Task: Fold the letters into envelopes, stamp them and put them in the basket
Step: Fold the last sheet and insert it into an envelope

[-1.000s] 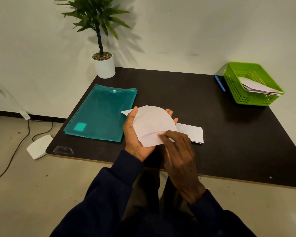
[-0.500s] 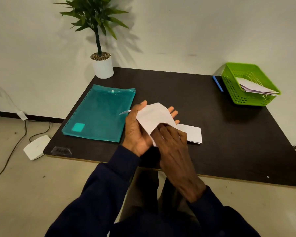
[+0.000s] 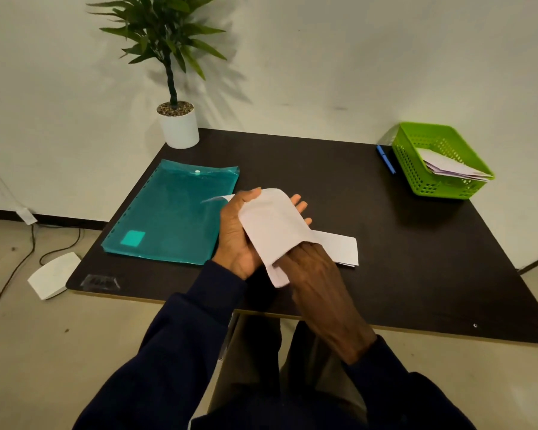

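Observation:
Above the table's front middle, my left hand (image 3: pixel 235 240) holds a curved white paper (image 3: pixel 272 226), thumb on its upper left edge and fingers behind it. My right hand (image 3: pixel 316 276) grips the paper's lower end, its fingertips hidden under the sheet. A flat white envelope stack (image 3: pixel 339 248) lies on the dark table (image 3: pixel 385 243) just behind my right hand. The green basket (image 3: pixel 416 178) stands at the far right with several envelopes (image 3: pixel 448 170) inside.
A teal plastic folder (image 3: pixel 171 215) lies on the table's left half. A potted plant (image 3: pixel 179 125) stands at the back left corner. A blue pen (image 3: pixel 385 159) lies left of the basket. Cables and a white box (image 3: pixel 53 274) sit on the floor at left.
The paper has curled over more between my hands. My right hand slid up under its lower end, and the sheet now covers more of my left palm.

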